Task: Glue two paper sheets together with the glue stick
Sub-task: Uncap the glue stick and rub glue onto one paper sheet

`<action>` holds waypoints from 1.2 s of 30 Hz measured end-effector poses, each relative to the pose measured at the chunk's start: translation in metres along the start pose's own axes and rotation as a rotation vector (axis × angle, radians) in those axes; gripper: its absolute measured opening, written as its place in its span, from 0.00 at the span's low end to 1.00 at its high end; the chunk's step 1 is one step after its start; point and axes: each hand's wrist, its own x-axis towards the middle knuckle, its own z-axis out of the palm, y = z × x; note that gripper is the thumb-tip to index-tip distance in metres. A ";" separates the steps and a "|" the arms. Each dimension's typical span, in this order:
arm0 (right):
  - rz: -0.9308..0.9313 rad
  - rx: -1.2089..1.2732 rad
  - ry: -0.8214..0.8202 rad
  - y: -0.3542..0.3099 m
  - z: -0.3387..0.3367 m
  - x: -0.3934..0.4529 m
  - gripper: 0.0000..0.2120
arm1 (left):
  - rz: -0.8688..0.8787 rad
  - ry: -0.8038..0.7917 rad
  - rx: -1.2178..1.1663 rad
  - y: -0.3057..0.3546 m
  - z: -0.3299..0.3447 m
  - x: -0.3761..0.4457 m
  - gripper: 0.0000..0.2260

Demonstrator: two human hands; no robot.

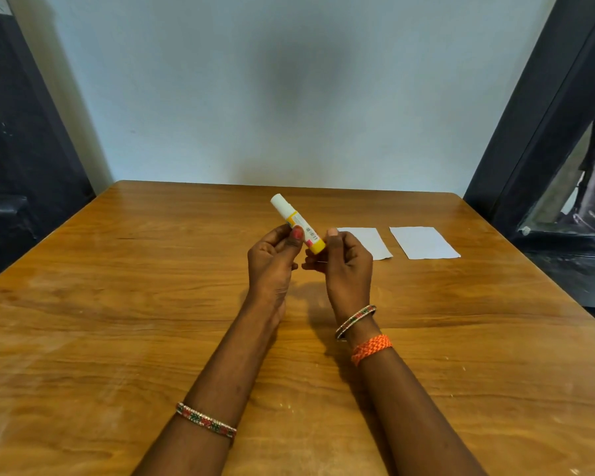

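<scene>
Apparently both hands point(310, 259) grip the glue stick point(298, 223), paper sheets point(423, 242) beside.

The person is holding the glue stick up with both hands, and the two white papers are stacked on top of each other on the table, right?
Not quite. The head view shows both hands, left and right, holding the glue stick up, but the two papers are not stacked. One paper and the other paper lie side by side on the table, with a gap between them.
</scene>
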 end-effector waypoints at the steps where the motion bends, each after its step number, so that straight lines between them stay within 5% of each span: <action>1: 0.086 0.125 -0.043 -0.002 0.001 0.000 0.09 | 0.006 -0.014 -0.018 0.000 0.001 -0.001 0.12; 11: 0.489 1.008 -0.157 -0.014 0.003 -0.008 0.08 | 0.109 -0.017 0.075 -0.010 0.007 -0.002 0.11; 18: 0.435 1.030 -0.002 -0.007 -0.021 0.020 0.09 | 0.156 -0.124 0.176 -0.021 0.013 -0.005 0.23; 21: 0.410 1.032 0.072 -0.003 -0.048 0.043 0.13 | 0.245 -0.170 0.303 -0.023 0.018 0.014 0.18; 28: 0.391 1.069 0.250 0.009 -0.094 0.075 0.10 | 0.493 -0.412 0.957 -0.031 0.071 0.078 0.12; 36: 0.381 0.989 0.361 0.016 -0.102 0.084 0.06 | 0.400 -0.573 1.551 -0.067 0.099 0.106 0.21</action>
